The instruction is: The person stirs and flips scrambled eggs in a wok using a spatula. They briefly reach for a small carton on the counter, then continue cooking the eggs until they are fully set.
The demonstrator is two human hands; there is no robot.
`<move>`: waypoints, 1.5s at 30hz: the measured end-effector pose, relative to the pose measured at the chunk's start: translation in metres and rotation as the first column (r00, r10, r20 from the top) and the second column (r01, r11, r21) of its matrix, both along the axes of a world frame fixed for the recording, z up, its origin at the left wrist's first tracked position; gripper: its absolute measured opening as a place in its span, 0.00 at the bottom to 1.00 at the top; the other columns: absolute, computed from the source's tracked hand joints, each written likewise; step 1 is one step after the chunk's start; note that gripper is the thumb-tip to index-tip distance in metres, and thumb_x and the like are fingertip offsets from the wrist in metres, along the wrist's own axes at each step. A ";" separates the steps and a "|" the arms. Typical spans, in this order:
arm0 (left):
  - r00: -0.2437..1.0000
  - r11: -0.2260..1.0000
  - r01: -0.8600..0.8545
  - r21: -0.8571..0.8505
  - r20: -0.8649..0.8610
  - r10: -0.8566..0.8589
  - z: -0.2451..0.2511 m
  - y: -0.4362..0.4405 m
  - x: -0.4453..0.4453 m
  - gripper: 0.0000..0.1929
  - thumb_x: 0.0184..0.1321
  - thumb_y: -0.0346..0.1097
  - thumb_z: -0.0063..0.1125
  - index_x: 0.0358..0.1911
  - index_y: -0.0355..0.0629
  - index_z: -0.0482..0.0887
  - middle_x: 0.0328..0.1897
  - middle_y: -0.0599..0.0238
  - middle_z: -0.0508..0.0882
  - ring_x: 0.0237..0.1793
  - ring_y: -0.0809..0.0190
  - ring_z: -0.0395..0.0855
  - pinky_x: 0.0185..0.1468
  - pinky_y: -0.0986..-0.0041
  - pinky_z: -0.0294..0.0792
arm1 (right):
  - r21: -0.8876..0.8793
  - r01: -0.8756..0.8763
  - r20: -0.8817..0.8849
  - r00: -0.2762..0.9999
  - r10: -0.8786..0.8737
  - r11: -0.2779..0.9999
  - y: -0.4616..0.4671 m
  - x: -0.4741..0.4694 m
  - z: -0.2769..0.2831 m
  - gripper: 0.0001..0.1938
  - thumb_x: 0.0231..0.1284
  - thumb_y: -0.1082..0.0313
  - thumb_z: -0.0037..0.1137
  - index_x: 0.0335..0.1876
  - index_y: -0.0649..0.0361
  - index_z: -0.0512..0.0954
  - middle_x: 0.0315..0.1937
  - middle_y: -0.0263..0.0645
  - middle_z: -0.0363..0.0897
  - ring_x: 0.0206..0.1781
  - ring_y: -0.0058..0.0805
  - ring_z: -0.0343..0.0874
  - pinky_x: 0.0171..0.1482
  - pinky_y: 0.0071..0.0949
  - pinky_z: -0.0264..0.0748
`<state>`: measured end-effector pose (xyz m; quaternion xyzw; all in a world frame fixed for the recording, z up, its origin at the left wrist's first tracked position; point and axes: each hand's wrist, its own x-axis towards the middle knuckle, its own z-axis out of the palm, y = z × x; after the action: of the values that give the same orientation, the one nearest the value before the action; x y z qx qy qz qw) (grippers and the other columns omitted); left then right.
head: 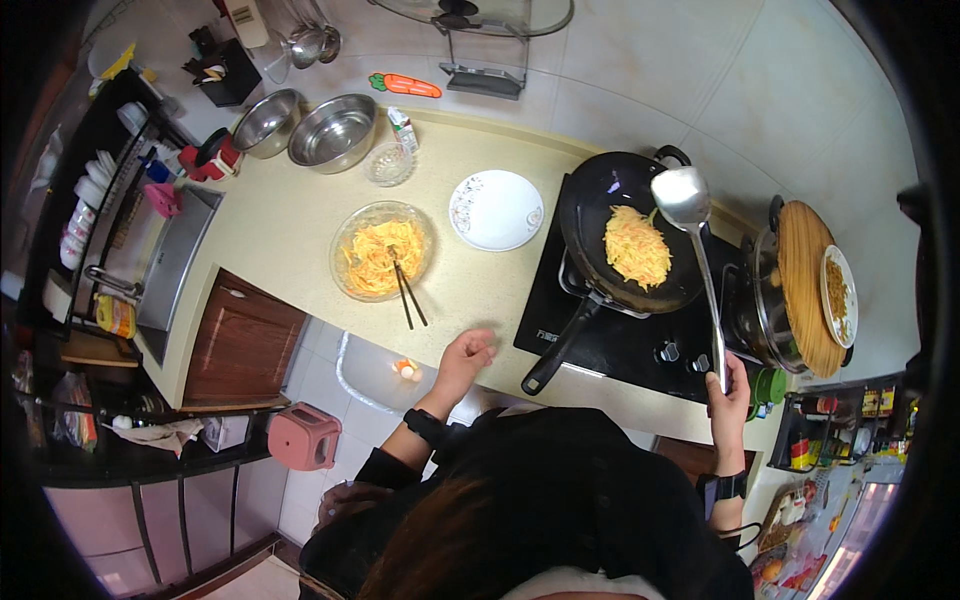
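Observation:
My right hand (728, 392) is closed on the handle of a metal wok spatula (681, 196), whose broad head is over the right part of a black wok (585, 202). In the wok, on the gas hob (541, 322), lies a flat patch of shredded yellow-orange batter (637, 247). My left hand (471, 352) is held near the counter's front edge, fingers loosely curled, with nothing in it. The wok's black handle (562, 345) points towards me, untouched. On the counter are a glass bowl (337, 262) of shredded mixture (381, 255) with black chopsticks (405, 296) and a white plate (496, 210).
Steel bowls (332, 135) and a small glass bowl (388, 163) stand at the back. Right of the wok, a pot (766, 300) bears a wooden lid (804, 285) with a plate (847, 277) on it. The sink (171, 262) is at left, a pink stool (304, 437) below.

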<state>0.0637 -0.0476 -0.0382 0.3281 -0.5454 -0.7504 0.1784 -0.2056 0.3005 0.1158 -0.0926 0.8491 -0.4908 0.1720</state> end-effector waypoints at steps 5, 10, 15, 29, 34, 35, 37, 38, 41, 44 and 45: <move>0.981 0.984 0.173 0.046 0.079 -0.176 0.062 -0.040 0.005 0.05 0.72 0.26 0.60 0.45 0.37 0.88 0.32 0.65 0.89 0.29 0.68 0.86 0.36 0.75 0.78 | -0.050 -0.063 -0.053 0.997 0.061 0.997 -0.005 -0.003 -0.011 0.20 0.70 0.77 0.59 0.66 0.60 0.76 0.42 0.26 0.78 0.36 0.12 0.70 0.37 0.14 0.66; 0.989 0.860 -0.127 -0.495 -0.131 0.071 0.124 -0.190 -0.023 0.18 0.83 0.38 0.43 0.63 0.37 0.83 0.35 0.66 0.89 0.34 0.72 0.85 0.40 0.77 0.77 | 0.012 -0.026 0.031 0.999 0.026 1.000 -0.012 0.005 -0.016 0.20 0.70 0.78 0.59 0.66 0.64 0.75 0.45 0.27 0.78 0.44 0.15 0.72 0.47 0.16 0.70; 0.915 0.465 -0.165 -0.870 0.040 0.401 0.106 -0.354 -0.098 0.24 0.71 0.45 0.61 0.61 0.31 0.82 0.53 0.42 0.89 0.51 0.46 0.89 0.57 0.59 0.78 | -0.013 0.042 0.008 0.999 -0.042 0.999 -0.020 0.024 -0.025 0.21 0.69 0.78 0.61 0.67 0.63 0.75 0.43 0.26 0.76 0.42 0.14 0.70 0.45 0.16 0.68; 0.618 0.683 -0.163 -0.712 0.466 0.633 -0.016 -0.496 -0.241 0.45 0.51 0.66 0.76 0.58 0.28 0.81 0.63 0.38 0.84 0.63 0.39 0.85 0.65 0.54 0.77 | 0.143 0.189 -0.074 0.981 -0.180 0.972 -0.047 0.052 0.036 0.23 0.70 0.75 0.64 0.68 0.66 0.76 0.54 0.33 0.80 0.56 0.23 0.76 0.60 0.24 0.72; 0.498 0.601 -0.185 -0.778 0.453 0.740 -0.023 -0.496 -0.246 0.33 0.54 0.58 0.75 0.53 0.34 0.86 0.57 0.44 0.89 0.58 0.40 0.87 0.62 0.51 0.79 | 0.188 0.241 -0.114 0.968 -0.222 0.952 -0.057 0.053 0.043 0.23 0.69 0.79 0.62 0.68 0.65 0.76 0.50 0.32 0.80 0.49 0.20 0.76 0.54 0.22 0.73; 0.507 0.611 -0.178 -0.771 0.460 0.729 -0.021 -0.496 -0.246 0.31 0.55 0.56 0.74 0.50 0.34 0.87 0.55 0.44 0.89 0.57 0.40 0.88 0.61 0.51 0.79 | 0.178 0.224 -0.141 0.970 -0.200 0.958 -0.058 0.053 0.042 0.23 0.68 0.81 0.61 0.69 0.64 0.76 0.48 0.32 0.81 0.46 0.19 0.76 0.51 0.20 0.73; 0.512 0.608 -0.170 -0.776 0.458 0.727 -0.018 -0.496 -0.244 0.26 0.57 0.53 0.72 0.46 0.34 0.88 0.50 0.42 0.91 0.54 0.39 0.89 0.59 0.50 0.80 | 0.189 0.214 -0.124 0.973 -0.193 0.958 -0.059 0.052 0.040 0.23 0.68 0.81 0.61 0.68 0.64 0.76 0.47 0.32 0.81 0.45 0.19 0.76 0.51 0.21 0.74; 0.509 0.579 -0.152 -0.801 0.439 0.740 -0.017 -0.494 -0.243 0.22 0.58 0.49 0.69 0.44 0.36 0.89 0.47 0.41 0.91 0.51 0.38 0.90 0.57 0.49 0.80 | 0.211 0.210 -0.105 0.976 -0.191 0.955 -0.059 0.050 0.040 0.23 0.68 0.81 0.61 0.68 0.64 0.75 0.47 0.32 0.81 0.46 0.19 0.76 0.51 0.21 0.74; 0.566 0.522 -0.173 -0.835 0.349 0.747 -0.007 -0.492 -0.241 0.22 0.58 0.50 0.69 0.46 0.37 0.89 0.45 0.40 0.90 0.50 0.37 0.89 0.56 0.50 0.79 | 0.231 0.183 -0.057 0.983 -0.175 0.956 -0.061 0.046 0.037 0.23 0.68 0.81 0.61 0.68 0.65 0.76 0.50 0.33 0.81 0.51 0.21 0.77 0.55 0.22 0.74; 0.707 0.452 -0.185 -0.873 0.201 0.678 0.017 -0.485 -0.235 0.22 0.59 0.51 0.70 0.46 0.39 0.90 0.43 0.40 0.90 0.48 0.37 0.89 0.53 0.50 0.79 | 0.239 0.136 -0.091 0.989 -0.117 0.962 -0.064 0.040 0.033 0.22 0.68 0.80 0.61 0.67 0.65 0.76 0.54 0.34 0.81 0.55 0.22 0.77 0.60 0.23 0.73; 0.762 0.429 -0.197 -0.881 0.138 0.633 0.029 -0.480 -0.231 0.22 0.59 0.51 0.70 0.46 0.39 0.90 0.43 0.41 0.91 0.47 0.37 0.89 0.53 0.50 0.79 | 0.227 0.113 -0.123 0.989 -0.087 0.967 -0.064 0.038 0.031 0.23 0.67 0.81 0.60 0.67 0.65 0.77 0.52 0.34 0.82 0.53 0.22 0.77 0.58 0.22 0.73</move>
<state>-0.1671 -0.5278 -0.0096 0.4964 -0.7531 -0.2323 0.3640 -0.1680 0.2361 0.1468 -0.0562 0.9127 -0.3897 0.1089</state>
